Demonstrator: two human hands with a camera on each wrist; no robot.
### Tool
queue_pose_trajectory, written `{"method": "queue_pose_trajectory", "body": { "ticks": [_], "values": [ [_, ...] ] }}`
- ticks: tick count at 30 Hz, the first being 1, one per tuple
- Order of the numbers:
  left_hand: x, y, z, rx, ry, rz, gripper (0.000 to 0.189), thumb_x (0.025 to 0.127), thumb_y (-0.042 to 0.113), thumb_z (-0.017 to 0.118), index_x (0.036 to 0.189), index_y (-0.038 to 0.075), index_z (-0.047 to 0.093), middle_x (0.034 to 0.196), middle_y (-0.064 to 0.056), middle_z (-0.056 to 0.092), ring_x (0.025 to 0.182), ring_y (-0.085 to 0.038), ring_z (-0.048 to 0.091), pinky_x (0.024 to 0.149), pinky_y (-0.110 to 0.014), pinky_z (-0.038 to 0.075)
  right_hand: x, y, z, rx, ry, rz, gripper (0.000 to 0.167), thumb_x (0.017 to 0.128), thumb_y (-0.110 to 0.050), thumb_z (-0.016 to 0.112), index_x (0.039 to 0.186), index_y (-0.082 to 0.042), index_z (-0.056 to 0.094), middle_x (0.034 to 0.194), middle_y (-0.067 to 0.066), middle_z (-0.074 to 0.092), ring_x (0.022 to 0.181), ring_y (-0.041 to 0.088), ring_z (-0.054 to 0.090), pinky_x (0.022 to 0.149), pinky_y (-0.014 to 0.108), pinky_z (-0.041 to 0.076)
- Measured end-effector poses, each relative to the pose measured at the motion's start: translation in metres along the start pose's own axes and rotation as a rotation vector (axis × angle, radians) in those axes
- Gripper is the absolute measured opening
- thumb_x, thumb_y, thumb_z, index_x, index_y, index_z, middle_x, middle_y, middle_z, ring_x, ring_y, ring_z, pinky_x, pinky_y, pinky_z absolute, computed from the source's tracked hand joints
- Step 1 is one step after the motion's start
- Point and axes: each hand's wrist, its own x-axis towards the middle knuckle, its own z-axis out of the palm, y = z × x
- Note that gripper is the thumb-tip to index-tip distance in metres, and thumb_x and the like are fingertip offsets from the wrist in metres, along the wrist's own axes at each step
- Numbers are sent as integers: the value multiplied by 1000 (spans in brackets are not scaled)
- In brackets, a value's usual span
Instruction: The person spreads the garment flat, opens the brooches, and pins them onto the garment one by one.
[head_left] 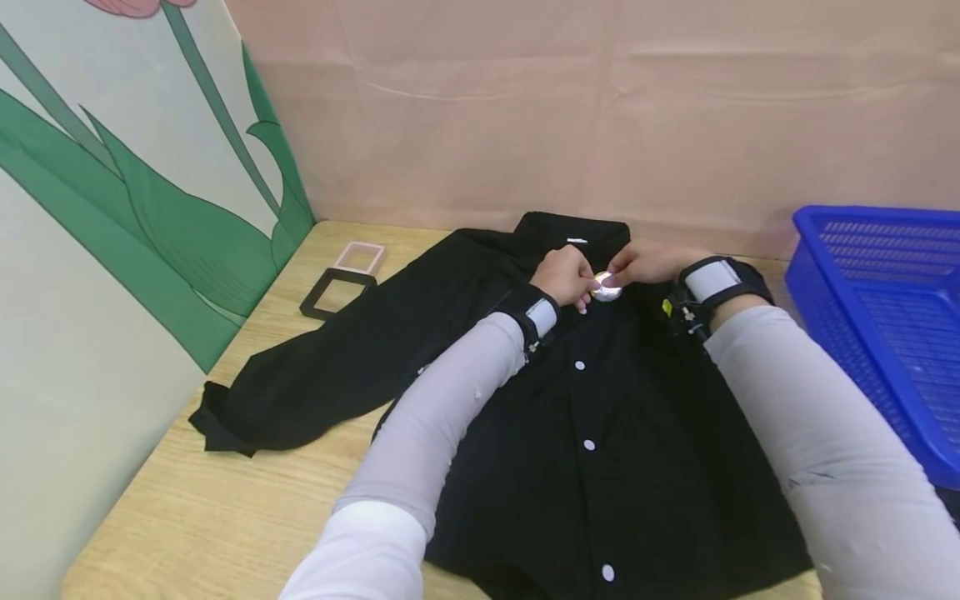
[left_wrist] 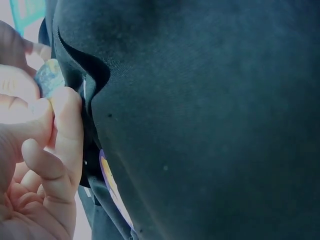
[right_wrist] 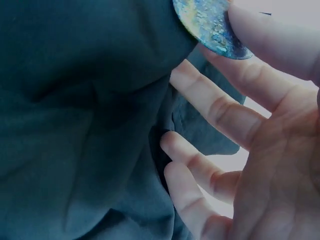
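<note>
A black button-up shirt (head_left: pixel 517 475) with white buttons lies spread, front up, on the wooden table. At its upper front is a shiny round badge (head_left: pixel 606 293), held between both hands. The right hand (head_left: pixel 652 262) pinches it; in the right wrist view the thumb presses the glittery face of the badge (right_wrist: pixel 207 27), with the other fingers spread beside the cloth. From the other side, the left hand (head_left: pixel 561 275) pinches the badge's edge. A purple and yellow piece (left_wrist: pixel 114 187) shows edge-on against the cloth in the left wrist view, below the left fingers.
A blue plastic basket (head_left: pixel 825 308) stands at the right, beside the right forearm. Behind the shirt's outstretched sleeve lie a pink square frame (head_left: pixel 363 245) and a black square frame (head_left: pixel 318 313). A pinkish backdrop (head_left: pixel 480 125) rises at the table's far edge.
</note>
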Motion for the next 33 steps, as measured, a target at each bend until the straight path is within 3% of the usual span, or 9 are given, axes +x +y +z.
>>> {"method": "queue_pose_trajectory", "body": {
  "ticks": [5,13,21,25,33],
  "values": [
    [1,1,1,25,1,15,18,94,20,69,81,10,77,67,-1,72,54,-9,68,56,-14,48,2,2,1,53,-13,-19,23,100,-16,55,100,3,69,85,6,62,83,22,52,72,33,41],
    [3,3,3,111,13,27,20,94,24,69,80,12,76,66,1,71,52,-7,66,57,-15,46,1,1,9,58,74,-41,18,97,-8,59,93,6,69,81,5,64,77,18,53,66,28,42],
    [3,4,3,120,15,5,19,94,23,69,80,12,75,64,2,69,51,-7,65,53,-16,46,0,-1,8,-57,127,-53,17,95,-12,64,91,2,72,81,7,67,73,18,52,64,31,40],
    [3,6,3,167,7,5,19,95,22,68,79,12,73,63,2,68,50,-6,63,50,-16,46,1,-6,11,-119,138,-57,15,94,-10,64,88,2,72,78,7,65,71,19,50,63,31,38],
    [3,7,2,304,2,35,21,94,22,69,75,13,73,60,4,65,52,-6,60,50,-19,44,2,-9,17,-158,112,-18,18,97,-15,61,93,0,69,87,11,66,86,28,49,85,51,30]
  ]
}}
